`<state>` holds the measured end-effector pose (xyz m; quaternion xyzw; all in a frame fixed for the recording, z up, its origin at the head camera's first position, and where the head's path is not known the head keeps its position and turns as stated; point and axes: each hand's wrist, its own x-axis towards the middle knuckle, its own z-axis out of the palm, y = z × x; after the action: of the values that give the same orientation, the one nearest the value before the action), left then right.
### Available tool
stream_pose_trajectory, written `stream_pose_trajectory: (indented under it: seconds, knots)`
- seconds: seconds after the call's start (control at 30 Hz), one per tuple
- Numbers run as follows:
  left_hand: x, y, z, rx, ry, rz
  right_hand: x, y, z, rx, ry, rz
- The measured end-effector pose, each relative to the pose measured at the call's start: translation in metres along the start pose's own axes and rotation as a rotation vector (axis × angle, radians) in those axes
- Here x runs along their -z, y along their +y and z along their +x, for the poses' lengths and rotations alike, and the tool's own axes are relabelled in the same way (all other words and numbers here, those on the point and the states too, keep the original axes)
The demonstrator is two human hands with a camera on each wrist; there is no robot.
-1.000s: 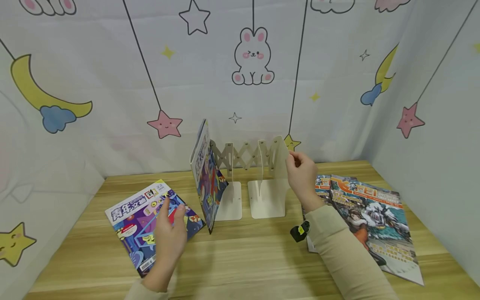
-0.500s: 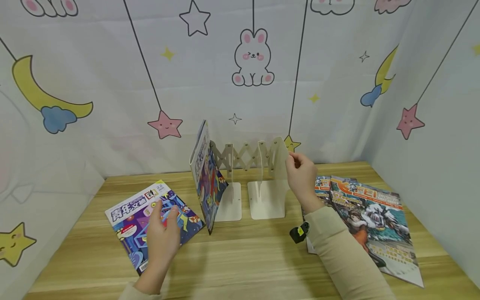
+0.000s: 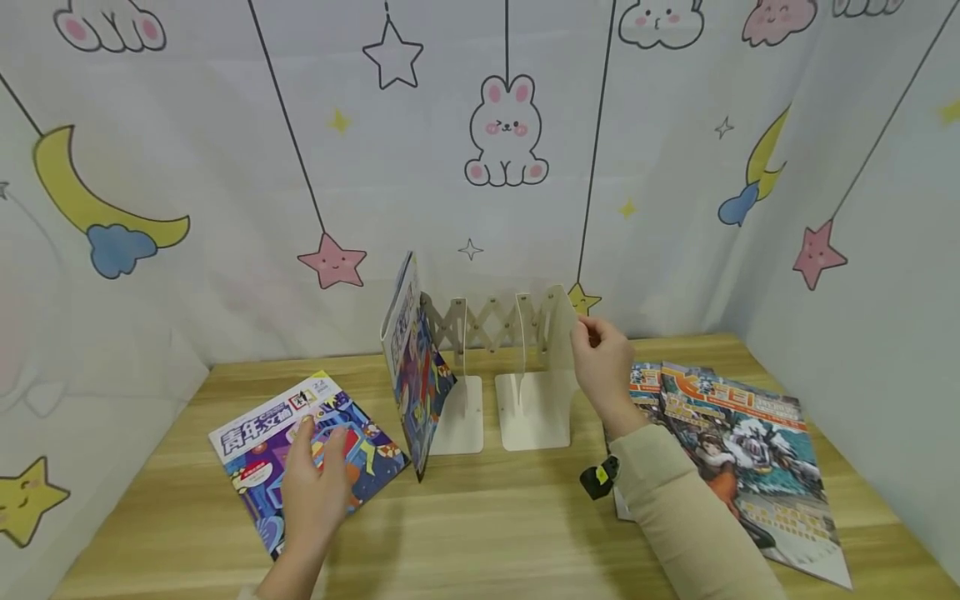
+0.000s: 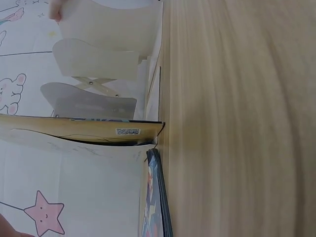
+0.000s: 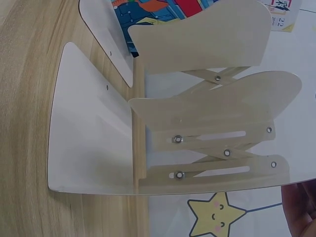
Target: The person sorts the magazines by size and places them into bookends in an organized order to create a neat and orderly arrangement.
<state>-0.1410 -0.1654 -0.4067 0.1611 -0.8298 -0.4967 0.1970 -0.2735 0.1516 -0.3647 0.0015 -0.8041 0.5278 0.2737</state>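
Observation:
A cream metal expandable bookend (image 3: 535, 412) with crossed lattice bars stands at the back of the table. With curled fingers, my right hand (image 3: 604, 367) pinches the outer edge of its right end plate (image 5: 98, 133). A purple-covered magazine (image 3: 408, 358) stands upright in the bookend's left end, leaning slightly. Another magazine (image 3: 258, 442) with the same cover lies flat to the left. Above that flat magazine hovers my left hand (image 3: 315, 492), fingers loosely extended and holding nothing. Only a sliver of the left hand shows in the left wrist view.
Several comic magazines (image 3: 757, 467) lie overlapping on the right side of the wooden table (image 3: 480, 533), partly behind my right forearm. A black strap (image 3: 598, 478) hangs at the right wrist. A white curtain (image 3: 427, 192) with cartoon prints closes off the back.
My left hand has drifted left and toward me over the flat magazine. The right hand keeps its grip on the bookend. The head view has tilted up slightly.

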Motion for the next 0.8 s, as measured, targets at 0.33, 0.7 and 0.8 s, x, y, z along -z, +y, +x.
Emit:
stream_pose_trajectory:
  seconds: [0.33,0.7,0.8]
  knots:
    - [0.008,-0.005,0.002,0.027,0.018,0.046,0.001,0.001,-0.002,0.012,-0.001,-0.012]
    - [0.014,-0.012,0.007,0.018,0.072,0.054,0.0,0.001,-0.002,0.02,0.005,-0.009]
    - [0.016,-0.013,0.009,0.025,0.08,0.071,0.0,0.0,-0.002,0.015,0.004,-0.005]
